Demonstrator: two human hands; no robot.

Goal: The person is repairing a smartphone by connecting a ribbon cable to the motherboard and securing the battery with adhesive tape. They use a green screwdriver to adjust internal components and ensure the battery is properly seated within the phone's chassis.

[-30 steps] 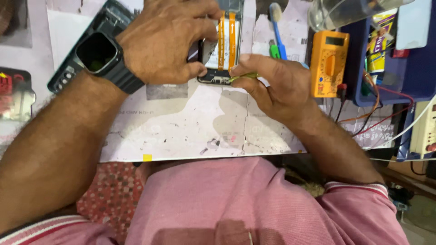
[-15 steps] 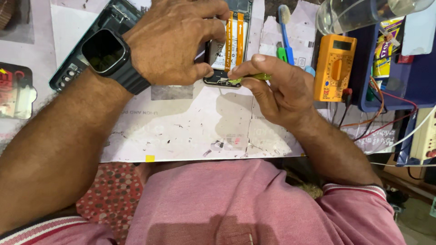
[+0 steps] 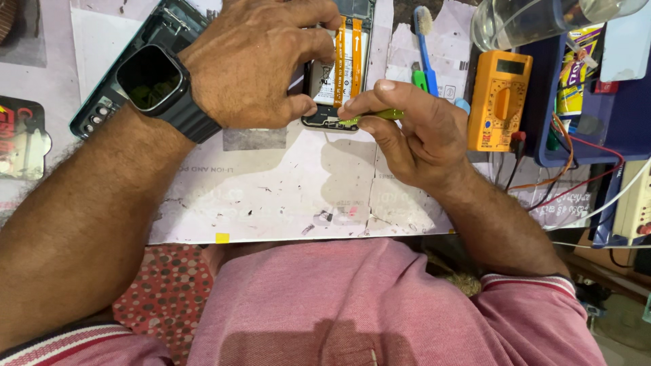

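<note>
An opened phone (image 3: 342, 74) with two orange ribbon cables over its battery lies on a white worn work mat (image 3: 285, 196). My left hand (image 3: 258, 61), with a dark smartwatch (image 3: 152, 78) on the wrist, lies over the phone and grips its left side. My right hand (image 3: 413, 132) pinches a small green tool (image 3: 376, 116) whose tip rests at the phone's near end.
A dark phone back cover (image 3: 146, 41) lies under my left wrist. A blue toothbrush (image 3: 426, 47), an orange multimeter (image 3: 498, 102) with red and black leads, a clear glass (image 3: 522, 20) and a blue tray (image 3: 590, 102) stand to the right.
The view shifted slightly. My right hand moved the green tool's tip a little along the phone's near end; my left hand kept its hold.
</note>
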